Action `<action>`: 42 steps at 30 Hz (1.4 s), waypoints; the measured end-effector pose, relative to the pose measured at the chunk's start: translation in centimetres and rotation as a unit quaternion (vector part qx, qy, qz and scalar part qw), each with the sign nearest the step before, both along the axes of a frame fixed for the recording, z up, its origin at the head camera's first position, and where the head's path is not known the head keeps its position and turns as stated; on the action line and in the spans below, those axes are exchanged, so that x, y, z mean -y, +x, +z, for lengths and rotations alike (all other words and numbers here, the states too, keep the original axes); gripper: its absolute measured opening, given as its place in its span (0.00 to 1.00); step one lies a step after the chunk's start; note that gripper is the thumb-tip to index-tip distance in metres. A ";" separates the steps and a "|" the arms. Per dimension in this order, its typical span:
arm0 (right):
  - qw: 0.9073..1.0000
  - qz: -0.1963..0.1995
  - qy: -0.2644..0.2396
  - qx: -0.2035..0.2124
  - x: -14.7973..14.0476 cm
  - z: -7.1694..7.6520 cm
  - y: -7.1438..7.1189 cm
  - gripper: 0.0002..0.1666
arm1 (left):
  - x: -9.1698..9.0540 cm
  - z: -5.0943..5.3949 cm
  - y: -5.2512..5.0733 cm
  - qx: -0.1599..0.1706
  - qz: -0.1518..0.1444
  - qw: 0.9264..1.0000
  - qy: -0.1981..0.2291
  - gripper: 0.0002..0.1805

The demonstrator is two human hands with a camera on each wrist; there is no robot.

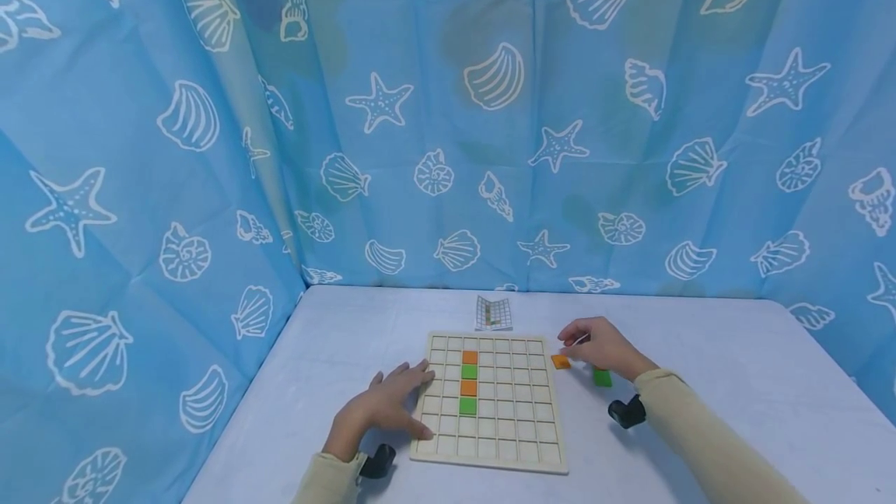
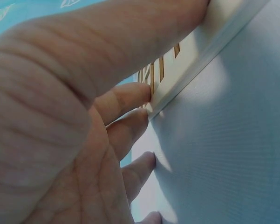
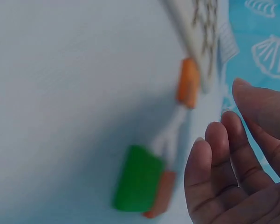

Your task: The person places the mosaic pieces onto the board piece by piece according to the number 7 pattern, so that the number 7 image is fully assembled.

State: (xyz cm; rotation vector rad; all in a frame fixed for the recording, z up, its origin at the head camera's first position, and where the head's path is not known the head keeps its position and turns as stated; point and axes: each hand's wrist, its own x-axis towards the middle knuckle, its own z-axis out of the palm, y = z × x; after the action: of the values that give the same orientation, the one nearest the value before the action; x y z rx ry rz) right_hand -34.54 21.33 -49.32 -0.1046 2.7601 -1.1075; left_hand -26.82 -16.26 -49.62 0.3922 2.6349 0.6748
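A pale wooden grid board [image 1: 504,428] lies on the table, with orange and green square tiles alternating down one column. My left hand [image 1: 388,401] rests at its left edge, fingers spread; in the left wrist view the thumb and the nearest fingers touch the board's rim [image 2: 200,58]. My right hand [image 1: 600,344] hovers beyond the board's right edge, its fingers loosely bent with nothing visible between them. Below its fingertips lies a loose orange tile [image 1: 561,362]. Under the wrist is a green tile [image 1: 603,378]; the right wrist view shows another orange tile [image 3: 164,193] partly hidden behind it.
A small creased paper card [image 1: 494,313] printed with a grid and coloured squares stands behind the board. The white-covered table [image 1: 364,325] runs back to a blue curtain [image 1: 434,123] with shell patterns. Black wrist cameras [image 1: 627,412] are strapped at both sleeves.
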 end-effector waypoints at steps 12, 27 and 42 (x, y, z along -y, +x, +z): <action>0.997 0.067 0.005 -0.023 -0.3 -1.3 0.3 0.17 | 0.0 0.0 0.0 -0.003 0.003 1.000 -0.005 0.53; 0.997 0.059 0.041 -0.042 0.3 -1.7 0.2 0.13 | 0.1 0.3 -0.2 -0.003 0.004 1.000 -0.008 0.53; 0.992 0.074 0.071 -0.073 1.5 0.1 0.6 0.06 | 0.2 -0.1 -0.1 0.004 0.000 1.000 -0.003 0.52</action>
State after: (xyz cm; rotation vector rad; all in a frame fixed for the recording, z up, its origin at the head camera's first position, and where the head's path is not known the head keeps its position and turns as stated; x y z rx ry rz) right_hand -33.98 19.88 -49.17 -0.3797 2.8936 -0.8973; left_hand -26.92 -16.48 -49.75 0.3877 2.6291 0.6655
